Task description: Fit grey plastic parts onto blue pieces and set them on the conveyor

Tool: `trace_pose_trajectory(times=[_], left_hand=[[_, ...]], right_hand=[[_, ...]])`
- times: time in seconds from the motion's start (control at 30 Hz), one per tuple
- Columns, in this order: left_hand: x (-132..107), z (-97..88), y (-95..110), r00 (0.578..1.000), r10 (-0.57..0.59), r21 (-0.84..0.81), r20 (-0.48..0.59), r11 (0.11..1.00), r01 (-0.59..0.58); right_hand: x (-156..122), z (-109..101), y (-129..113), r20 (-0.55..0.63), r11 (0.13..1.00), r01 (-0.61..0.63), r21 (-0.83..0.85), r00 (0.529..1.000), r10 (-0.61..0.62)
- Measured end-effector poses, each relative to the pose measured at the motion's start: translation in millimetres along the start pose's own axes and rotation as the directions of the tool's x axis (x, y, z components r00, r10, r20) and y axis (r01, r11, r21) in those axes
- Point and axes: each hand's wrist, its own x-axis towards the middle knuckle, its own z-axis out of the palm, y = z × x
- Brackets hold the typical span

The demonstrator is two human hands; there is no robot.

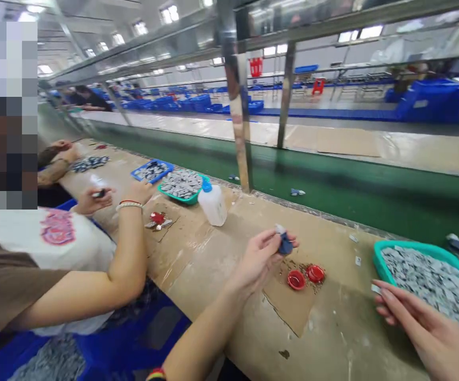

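My left hand (255, 259) pinches a small dark blue piece with a whitish tip (285, 244), held over the bench; its exact kind is unclear. Between the thumb and fingers of my right hand (423, 320) is a small flat whitish piece (376, 289). That hand is beside a teal tray (380, 262) heaped with similar small grey-white pieces (431, 280). Below my left hand, a red cap-like cup (296, 280) and a second red cup (315, 273), with wet-looking red inside, rest by a stained cardboard piece (293, 312).
A white bottle with a blue top (212, 205) stands left of my left hand. Further left, a co-worker's arms (129, 254) reach over the bench near another teal tray (191, 198) and a blue tray (169, 166). A green belt (332, 196) runs behind, past a metal post (239, 116).
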Motion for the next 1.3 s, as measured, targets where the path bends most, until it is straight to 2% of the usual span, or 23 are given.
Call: trace_pose_trajectory(times=[0.07,0.23,0.47,0.63,0.73,0.87,0.93,1.2,1.3], left_hand=[[-9.6,-14.0,-6.9,0.997,-0.023,-0.035,-0.07,0.999,0.021],[-18.6,-26.0,-17.7,0.986,-0.085,-0.068,-0.141,0.995,0.076],[-16.1,-30.9,-14.2,0.987,-0.077,-0.079,-0.144,0.995,0.066],[-15.2,-38.5,-19.9,0.98,-0.138,-0.211,-0.14,0.972,0.107],[-12.2,-43.8,-24.7,0.965,-0.178,-0.223,-0.191,0.966,0.134],[-6.0,-51.5,-29.3,0.911,-0.091,-0.15,-0.402,0.988,0.032],[-4.1,-54.5,-29.6,0.889,-0.033,-0.101,-0.456,0.995,-0.015],[-6.9,-61.1,-34.4,0.859,0.111,0.142,-0.5,0.989,-0.045],[-9.3,-61.8,-38.5,0.877,0.141,0.265,-0.459,0.964,-0.016]], right_hand=[[-1.5,15.2,-6.4,0.061,0.983,-0.097,0.154,0.994,0.089],[1.8,45.6,-23.7,0.096,0.937,-0.15,0.314,0.987,0.126],[4.6,65.2,-29.2,0.086,0.933,-0.11,0.343,0.993,0.086],[7.1,71.1,-32.8,0.085,0.936,-0.085,0.34,0.995,0.059],[8.7,74.6,-33.1,0.087,0.951,-0.069,0.303,0.995,0.045],[12.6,81.2,-30.4,0.051,0.964,-0.057,0.261,0.998,0.045],[14.7,84.5,-28.4,0.028,0.963,-0.055,0.264,0.998,0.05],[18.3,93.1,-23.1,-0.004,0.956,-0.057,0.286,0.998,0.061],[19.5,94.5,-22.2,-0.006,0.958,-0.047,0.284,0.999,0.051]])
